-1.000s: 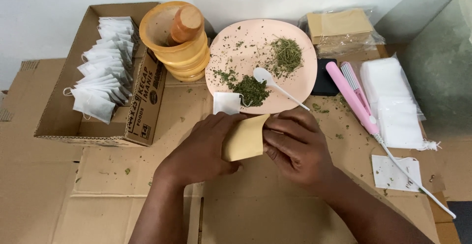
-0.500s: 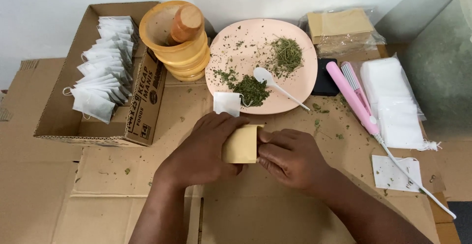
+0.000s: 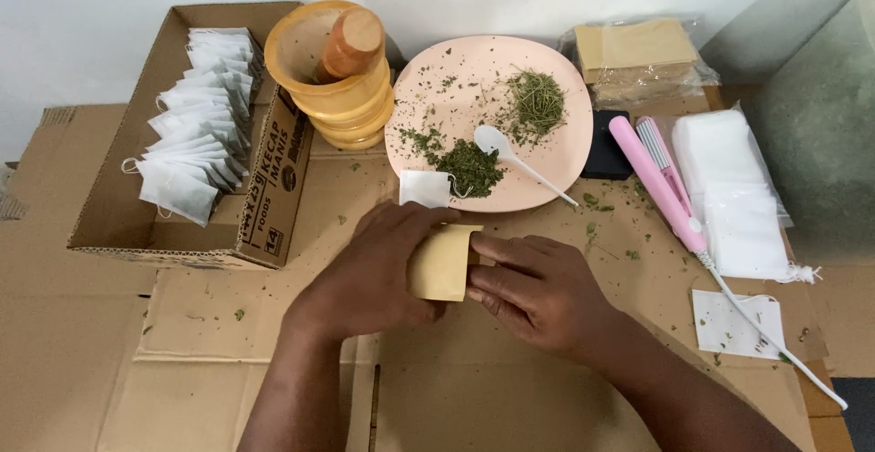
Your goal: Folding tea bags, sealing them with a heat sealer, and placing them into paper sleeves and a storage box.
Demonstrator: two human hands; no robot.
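Both hands hold a small tan paper envelope (image 3: 440, 262) above the cardboard-covered table. My left hand (image 3: 369, 270) wraps its left side, fingers curled over the top. My right hand (image 3: 533, 290) grips its right edge with thumb and fingertips. Just beyond the hands, a white tea bag (image 3: 424, 189) rests against the rim of a pink plate (image 3: 428, 74). The plate carries two piles of dried green herbs (image 3: 469, 166) and a white plastic spoon (image 3: 510, 154).
A cardboard box (image 3: 269, 188) at the left holds several filled white tea bags (image 3: 196, 124). A wooden mortar with pestle (image 3: 337, 65) stands behind. At the right lie a pink heat sealer (image 3: 656, 183) with cord, stacks of white filter bags (image 3: 729, 179), tan envelopes in plastic (image 3: 638, 51), and a black object (image 3: 603, 147).
The envelope has been turned from tilted to more upright and drawn further into my left hand. My right hand slid down and closer along its right edge.
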